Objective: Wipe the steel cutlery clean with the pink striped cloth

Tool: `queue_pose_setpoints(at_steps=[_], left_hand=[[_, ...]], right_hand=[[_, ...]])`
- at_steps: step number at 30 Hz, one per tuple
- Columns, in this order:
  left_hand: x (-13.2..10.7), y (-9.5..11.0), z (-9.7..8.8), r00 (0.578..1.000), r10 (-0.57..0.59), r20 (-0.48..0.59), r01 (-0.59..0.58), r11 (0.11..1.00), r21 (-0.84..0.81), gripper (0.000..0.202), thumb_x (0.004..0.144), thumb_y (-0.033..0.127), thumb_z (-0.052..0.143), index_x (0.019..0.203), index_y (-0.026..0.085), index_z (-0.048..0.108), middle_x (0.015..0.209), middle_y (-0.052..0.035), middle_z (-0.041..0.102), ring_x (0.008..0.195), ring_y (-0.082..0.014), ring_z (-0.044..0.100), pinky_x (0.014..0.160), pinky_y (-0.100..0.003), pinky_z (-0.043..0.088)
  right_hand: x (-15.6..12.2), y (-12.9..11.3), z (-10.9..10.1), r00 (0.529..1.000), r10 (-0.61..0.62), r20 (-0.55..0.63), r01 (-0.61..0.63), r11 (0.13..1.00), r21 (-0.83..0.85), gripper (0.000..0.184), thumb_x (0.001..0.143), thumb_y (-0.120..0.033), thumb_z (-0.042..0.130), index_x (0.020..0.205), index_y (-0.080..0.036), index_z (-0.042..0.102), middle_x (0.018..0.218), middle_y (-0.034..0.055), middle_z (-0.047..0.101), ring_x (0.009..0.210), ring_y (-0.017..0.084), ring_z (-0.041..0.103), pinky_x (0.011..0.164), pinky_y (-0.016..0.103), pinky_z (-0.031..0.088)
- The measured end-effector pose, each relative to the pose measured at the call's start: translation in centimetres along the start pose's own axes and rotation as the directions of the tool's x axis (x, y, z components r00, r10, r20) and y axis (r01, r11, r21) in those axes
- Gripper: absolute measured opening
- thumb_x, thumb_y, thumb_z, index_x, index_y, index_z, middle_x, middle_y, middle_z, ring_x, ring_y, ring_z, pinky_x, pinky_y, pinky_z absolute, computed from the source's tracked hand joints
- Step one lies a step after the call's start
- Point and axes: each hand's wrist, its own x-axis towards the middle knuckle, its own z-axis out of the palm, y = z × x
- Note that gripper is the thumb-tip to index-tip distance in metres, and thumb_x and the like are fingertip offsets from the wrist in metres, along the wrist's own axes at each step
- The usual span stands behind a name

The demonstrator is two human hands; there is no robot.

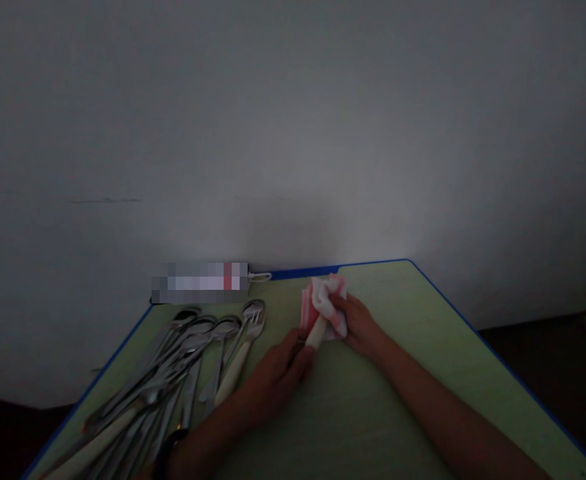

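My left hand (287,363) is closed around the cream-coloured handle (315,333) of a piece of cutlery above the table's middle. The other end of that piece is hidden in a pink and white cloth (325,303), so I cannot tell whether it is a spoon or a fork. My right hand (360,323) grips the cloth, which is bunched around the hidden end. Beside my left forearm lies a pile of metal spoons and forks (193,343). Nearest to that arm is a fork (243,353) with a cream handle, its tines pointing away from me.
A pale green table (397,293) with a blue edge stands against a grey wall (293,133). At its back left corner lies a blurred-out object (200,283) with a white loop (260,277) at its right end. Dark floor shows at both sides.
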Motion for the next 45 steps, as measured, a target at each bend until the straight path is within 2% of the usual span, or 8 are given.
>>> queue_pose_setpoints(at_steps=[8, 15, 22, 25, 28, 32, 37, 45], left_hand=[[0.4, -1.0, 0.5, 0.998, 0.012, -0.054, -0.009, 0.998, 0.067, 0.019, 0.091, 0.031, 0.036, 0.095, 0.018, 0.050, 0.072, 0.0013, 0.056, 0.063, -0.0130, 0.051, 0.058, -0.022, 0.036], [0.3, -0.7, 0.6, 0.997, -0.004, -0.072, 0.007, 0.999, 0.051, 0.021, 0.091, 0.032, 0.035, 0.093, 0.018, 0.051, 0.064, 0.0021, 0.054, 0.058, -0.0131, 0.050, 0.055, -0.022, 0.035], [0.2, -0.3, 0.4, 0.997, 0.048, -0.065, -0.049, 0.999, -0.017, 0.024, 0.086, 0.027, 0.040, 0.107, 0.017, 0.047, 0.074, -0.0001, 0.057, 0.062, -0.0135, 0.050, 0.059, -0.022, 0.040], [0.3, -0.3, 0.3, 0.995, 0.068, -0.068, -0.069, 0.998, -0.012, 0.027, 0.087, 0.026, 0.038, 0.111, 0.018, 0.046, 0.083, -0.0020, 0.059, 0.073, -0.0156, 0.054, 0.067, -0.025, 0.042], [0.4, -0.4, 0.1, 0.998, 0.055, -0.034, -0.052, 0.995, 0.082, 0.023, 0.088, 0.027, 0.037, 0.102, 0.018, 0.052, 0.081, -0.0014, 0.059, 0.073, -0.0164, 0.054, 0.067, -0.025, 0.042], [0.2, -0.4, 0.1, 0.998, 0.050, 0.028, -0.054, 0.984, 0.171, 0.023, 0.088, 0.030, 0.036, 0.086, 0.018, 0.055, 0.078, -0.0014, 0.059, 0.070, -0.0166, 0.054, 0.064, -0.025, 0.041], [-0.2, -0.5, 0.4, 0.994, 0.073, -0.076, -0.066, 0.994, 0.091, 0.023, 0.089, 0.030, 0.038, 0.099, 0.020, 0.055, 0.090, -0.0032, 0.061, 0.082, -0.0183, 0.054, 0.076, -0.028, 0.041], [0.3, -0.4, 0.3, 0.993, -0.050, -0.111, 0.040, 0.995, -0.094, 0.029, 0.092, 0.037, 0.032, 0.097, 0.018, 0.054, 0.066, 0.0025, 0.049, 0.059, -0.0131, 0.046, 0.055, -0.023, 0.036]], right_hand=[[-0.3, -0.1, -0.4, 0.984, 0.059, 0.171, -0.062, 0.998, 0.012, 0.032, 0.060, -0.031, 0.075, 0.084, -0.014, 0.063, 0.074, 0.0016, 0.064, 0.062, 0.011, 0.055, 0.060, 0.023, 0.042], [-0.6, 0.5, -0.2, 0.986, 0.038, 0.159, -0.039, 0.999, 0.000, 0.031, 0.064, -0.036, 0.071, 0.081, -0.012, 0.062, 0.069, 0.0022, 0.062, 0.060, 0.011, 0.054, 0.059, 0.023, 0.041], [-1.0, 0.1, -0.2, 0.923, 0.143, 0.358, -0.047, 0.963, -0.264, 0.033, 0.071, -0.040, 0.064, 0.086, -0.011, 0.065, 0.072, 0.0050, 0.064, 0.063, 0.012, 0.056, 0.063, 0.025, 0.041], [-0.9, 0.2, -0.2, 0.946, 0.126, 0.298, -0.063, 0.975, -0.213, 0.034, 0.069, -0.042, 0.065, 0.082, -0.011, 0.064, 0.071, 0.0047, 0.064, 0.060, 0.011, 0.055, 0.060, 0.024, 0.041], [-0.5, 0.4, 0.1, 0.997, 0.004, 0.079, 0.004, 0.995, -0.097, 0.037, 0.068, -0.047, 0.064, 0.079, -0.012, 0.063, 0.069, 0.0033, 0.063, 0.057, 0.011, 0.053, 0.056, 0.023, 0.039], [-0.1, 0.6, 0.4, 0.982, -0.152, -0.116, 0.149, 0.988, -0.036, 0.036, 0.067, -0.046, 0.064, 0.085, -0.014, 0.062, 0.073, 0.0031, 0.064, 0.064, 0.013, 0.056, 0.060, 0.025, 0.041], [0.0, 0.4, -0.1, 0.996, -0.089, 0.024, 0.090, 0.995, -0.044, 0.032, 0.060, -0.034, 0.073, 0.083, -0.014, 0.063, 0.072, 0.0021, 0.065, 0.060, 0.012, 0.055, 0.059, 0.024, 0.042], [0.0, 0.0, -0.3, 0.997, -0.021, 0.069, 0.019, 0.999, 0.027, 0.033, 0.056, -0.031, 0.076, 0.080, -0.013, 0.062, 0.068, 0.0011, 0.064, 0.057, 0.011, 0.055, 0.058, 0.024, 0.042]])
